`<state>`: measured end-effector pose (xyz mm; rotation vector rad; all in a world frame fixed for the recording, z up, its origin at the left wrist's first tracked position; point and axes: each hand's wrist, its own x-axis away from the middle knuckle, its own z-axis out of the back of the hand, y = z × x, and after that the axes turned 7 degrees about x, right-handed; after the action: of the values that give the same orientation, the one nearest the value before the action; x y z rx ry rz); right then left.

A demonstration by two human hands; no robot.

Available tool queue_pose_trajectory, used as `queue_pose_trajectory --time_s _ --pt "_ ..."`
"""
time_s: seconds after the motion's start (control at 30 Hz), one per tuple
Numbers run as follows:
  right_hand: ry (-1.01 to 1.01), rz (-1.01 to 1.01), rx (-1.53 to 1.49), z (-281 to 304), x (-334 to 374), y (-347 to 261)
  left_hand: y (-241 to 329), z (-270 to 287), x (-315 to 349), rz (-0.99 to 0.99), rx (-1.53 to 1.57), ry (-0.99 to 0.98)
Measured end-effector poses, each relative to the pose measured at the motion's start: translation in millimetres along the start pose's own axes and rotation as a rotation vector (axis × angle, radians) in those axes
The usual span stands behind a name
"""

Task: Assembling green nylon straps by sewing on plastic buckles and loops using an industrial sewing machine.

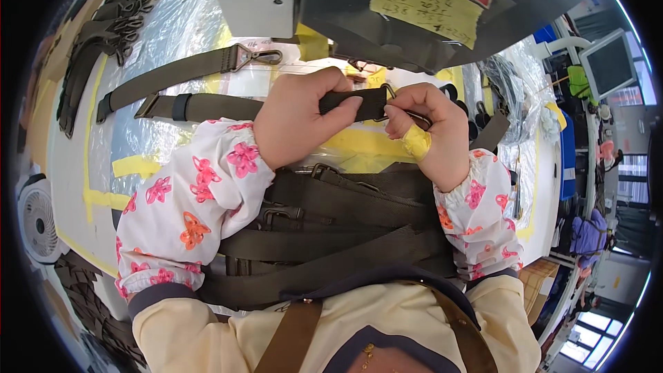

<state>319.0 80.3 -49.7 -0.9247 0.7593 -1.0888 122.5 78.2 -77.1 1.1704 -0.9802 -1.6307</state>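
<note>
Between thumb and curled fingers, my left hand (304, 114) grips a dark olive webbing strap (231, 106) close to its folded end. My right hand (434, 135), with yellow tape round its thumb, pinches a metal snap hook (414, 116) whose loop sits at that strap end; the fingers partly cover the hook. From my left hand the strap runs left to a slider buckle (146, 106). Just beyond it lies a second webbing strap (169, 76) with its own snap hook at the right end. Many more dark straps (331, 235) are heaped in front of my body.
A dark sewing machine (331, 7) with a yellow paper note overhangs the far side of my hands. Straps with hooks (103, 34) hang in a bunch at far left. Plastic film and yellow tape cover the white table (76, 159). A fan (40, 217) stands left.
</note>
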Motion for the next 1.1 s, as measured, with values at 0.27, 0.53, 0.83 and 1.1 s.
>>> queue_pose_trajectory --time_s 0.27,0.53,0.83,1.1 --pt "0.083 0.385 0.348 -24.7 9.0 -6.2 6.8 -2.7 2.7 0.003 -0.205 -0.144" --pt "-0.188 -0.137 -0.268 -26.0 6.5 -10.6 11.4 -15.0 10.6 -0.339 -0.462 -0.055" --pt "-0.204 -0.310 -0.330 -21.8 2.4 -1.9 16.5 9.5 4.4 0.053 -0.110 -0.075" --pt "-0.242 -0.338 -0.351 -21.6 3.2 4.7 -1.6 -2.2 7.0 -0.284 -0.228 -0.068"
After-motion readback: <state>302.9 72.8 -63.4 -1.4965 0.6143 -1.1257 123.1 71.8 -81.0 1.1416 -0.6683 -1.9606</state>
